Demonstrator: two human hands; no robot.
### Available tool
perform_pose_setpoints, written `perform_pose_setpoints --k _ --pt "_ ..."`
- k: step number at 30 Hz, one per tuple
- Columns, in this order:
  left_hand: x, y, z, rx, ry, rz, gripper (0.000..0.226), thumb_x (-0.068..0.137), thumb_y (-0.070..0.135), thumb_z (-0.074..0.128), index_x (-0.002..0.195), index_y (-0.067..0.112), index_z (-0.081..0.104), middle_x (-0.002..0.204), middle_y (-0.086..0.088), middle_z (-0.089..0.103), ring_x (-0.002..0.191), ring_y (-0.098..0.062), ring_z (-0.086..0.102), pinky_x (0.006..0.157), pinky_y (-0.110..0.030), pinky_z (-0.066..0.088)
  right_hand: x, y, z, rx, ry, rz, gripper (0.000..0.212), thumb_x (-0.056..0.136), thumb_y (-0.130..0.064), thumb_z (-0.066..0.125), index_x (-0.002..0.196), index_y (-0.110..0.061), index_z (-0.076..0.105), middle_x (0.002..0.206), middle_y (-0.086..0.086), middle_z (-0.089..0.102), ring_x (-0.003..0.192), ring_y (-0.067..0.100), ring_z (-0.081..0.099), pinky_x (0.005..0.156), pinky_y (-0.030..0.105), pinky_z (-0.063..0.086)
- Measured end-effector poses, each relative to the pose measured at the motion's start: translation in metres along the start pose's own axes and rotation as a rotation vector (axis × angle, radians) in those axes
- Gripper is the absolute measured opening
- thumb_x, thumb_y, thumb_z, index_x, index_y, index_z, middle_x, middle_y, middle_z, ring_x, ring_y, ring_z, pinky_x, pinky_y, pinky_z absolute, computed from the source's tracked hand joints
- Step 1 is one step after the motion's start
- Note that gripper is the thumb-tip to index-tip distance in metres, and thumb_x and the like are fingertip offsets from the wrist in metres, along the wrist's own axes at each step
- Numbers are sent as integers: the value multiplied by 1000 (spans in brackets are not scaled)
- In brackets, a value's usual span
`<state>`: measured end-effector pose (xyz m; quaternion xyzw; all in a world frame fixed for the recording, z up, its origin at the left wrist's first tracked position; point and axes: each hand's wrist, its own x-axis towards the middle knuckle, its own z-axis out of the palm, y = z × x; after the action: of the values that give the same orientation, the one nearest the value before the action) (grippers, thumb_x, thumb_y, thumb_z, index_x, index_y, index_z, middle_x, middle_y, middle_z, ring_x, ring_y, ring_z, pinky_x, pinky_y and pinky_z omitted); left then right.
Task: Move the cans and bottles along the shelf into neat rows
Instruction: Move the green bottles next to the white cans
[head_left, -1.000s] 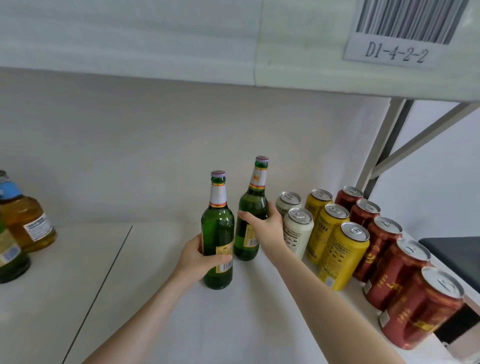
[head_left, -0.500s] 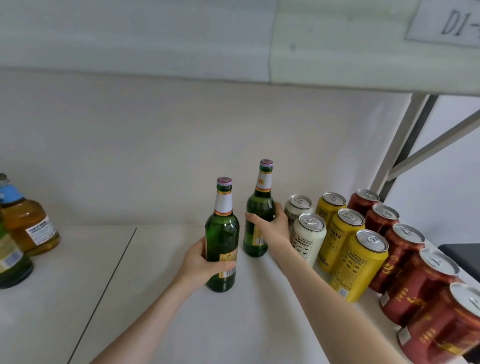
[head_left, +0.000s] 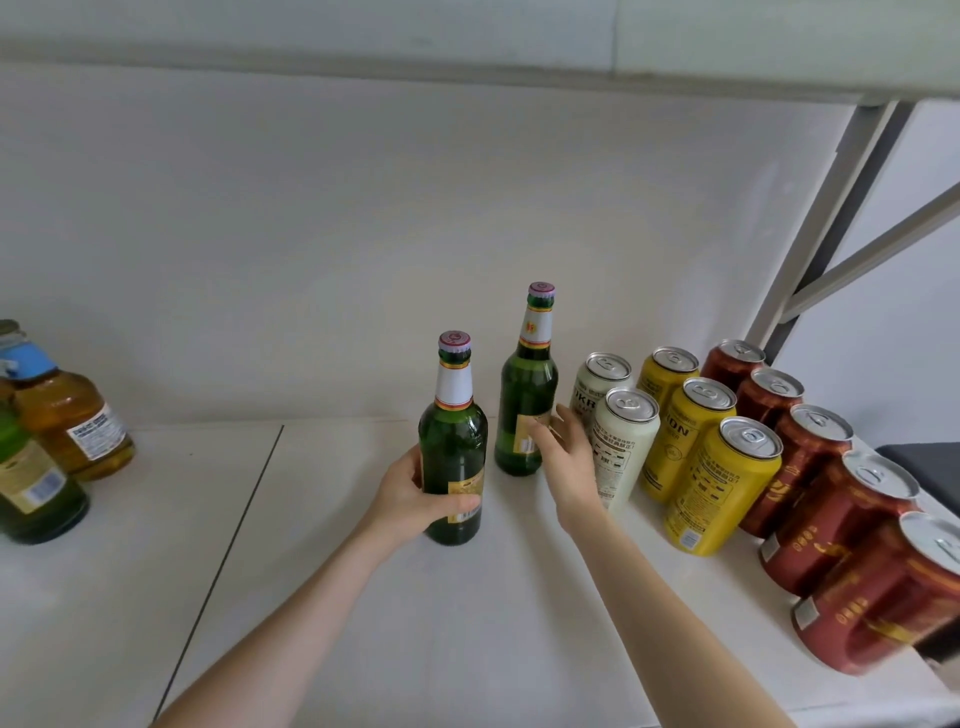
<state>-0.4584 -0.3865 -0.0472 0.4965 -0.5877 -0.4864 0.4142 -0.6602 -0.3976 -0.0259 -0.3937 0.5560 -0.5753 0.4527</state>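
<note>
Since half a second ago the right hand (head_left: 566, 467) has let go of the rear bottle (head_left: 524, 400). Its fingers now lie straight and apart with the tips at the label; whether they touch the glass I cannot tell.

Nearest, at the right edge, the row of red cans (head_left: 831, 499) runs out of frame, and the closest can is cut off. The left hand (head_left: 410, 499) is clamped round the front bottle (head_left: 453, 441), thumb across the label, fingers hidden behind the glass. This bottle stands upright on the shelf (head_left: 363, 623), left of the rear one and nearer. Past the right hand stand two white cans (head_left: 623, 447), the nearer partly covered by the hand, then three yellow cans (head_left: 722, 483). Far left, an amber bottle (head_left: 67, 421) and a green bottle (head_left: 31, 478) are cut by the frame edge, their label print too small to read.
</note>
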Motion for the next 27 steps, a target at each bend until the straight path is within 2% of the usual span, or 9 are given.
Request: perform_pose_setpoints --k 6,9,12,14,17,20,23,25,27 --pt "-8 14 -7 -97 -68 -42 58 51 45 85 106 33 68 103 12 75 96 -5 70 71 -16 53 -47 28 -12 18 12 25 52 90 -26 67 138 -21 47 134 0 57 121 15 54 103 39 44" --pt "-12 26 -14 -127 -69 -77 54 58 57 75 105 32 67 102 13 75 95 -5 70 72 -18 52 -65 38 -14 -6 -26 70 59 81 -31 71 135 -23 49 133 1 57 116 14 55 98 35 44" --pt "-13 37 -17 -138 -62 -124 26 80 48 71 100 32 67 95 14 75 92 -2 69 66 -17 52 -75 40 -6 -91 -91 54 56 83 -18 74 132 -24 48 131 2 57 120 17 54 97 33 43" --pt "-13 41 -17 -127 -54 -157 18 87 44 65 100 32 66 100 12 74 98 -6 66 68 -21 52 -79 37 4 -151 -145 17 59 82 -16 76 132 -27 47 129 -1 56 121 16 53 99 33 44" --pt "-16 46 -16 -110 -56 -166 28 83 51 66 103 32 65 109 6 71 106 -14 64 74 -27 54 -81 29 20 -200 -216 -39 69 78 -16 80 138 -23 47 129 -4 57 120 10 53 102 33 46" --pt "-20 50 -13 -123 -72 -151 54 64 63 68 106 30 64 113 1 71 108 -20 65 88 -38 56 -83 27 30 -197 -253 -119 65 77 -10 80 134 -22 51 122 -6 64 113 2 57 94 19 48" --pt "-22 51 -8 -124 -91 -150 67 56 67 68 110 29 64 115 -1 71 110 -21 64 94 -44 54 -86 29 29 -199 -219 -152 63 77 -6 79 131 -23 52 117 -10 65 106 -5 58 85 10 46" --pt "-23 50 -3 -130 -108 -147 67 56 69 68 110 30 64 113 1 72 108 -19 65 87 -39 57 -88 30 23 -207 -198 -155 63 78 -6 79 131 -25 51 117 -10 64 105 -5 58 84 9 46" --pt "-23 51 3 -129 -133 -140 59 60 68 70 107 31 65 109 5 73 104 -15 67 73 -27 58 -89 31 15 -204 -179 -157 63 77 -6 80 129 -27 50 118 -9 64 104 -4 58 81 9 47"
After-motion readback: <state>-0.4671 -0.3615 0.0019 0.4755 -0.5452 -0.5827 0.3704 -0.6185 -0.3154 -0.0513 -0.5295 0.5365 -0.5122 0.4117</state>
